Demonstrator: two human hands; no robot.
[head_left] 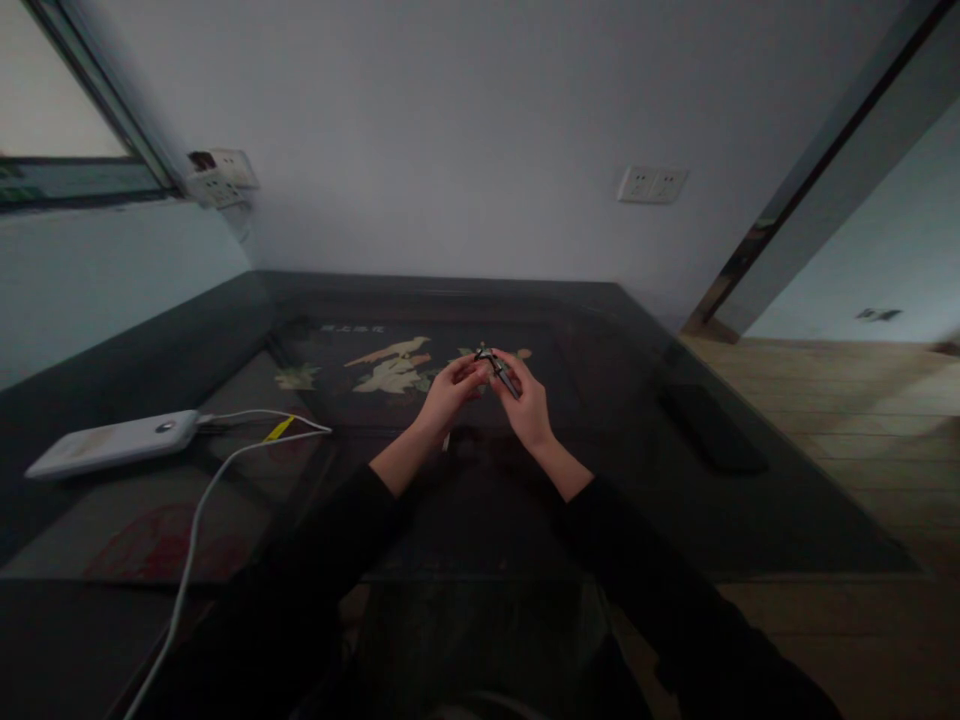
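My left hand [450,393] and my right hand [527,400] meet above the middle of a dark glass-topped table [787,500]. Between the fingertips of both hands is a small, slim dark object [501,371] with a metallic glint, too small to identify. My right hand pinches its lower part while the left fingers touch its upper end. Both forearms wear black sleeves. Under the glass beneath the hands lies a dark panel with a pale bird-and-leaf inlay [394,368].
A white power bank [112,442] lies at the table's left with a white cable [196,520] running toward me. A flat black object [712,428] rests at the right. Wall sockets [651,184] sit on the back wall, wooden floor [847,400] to the right.
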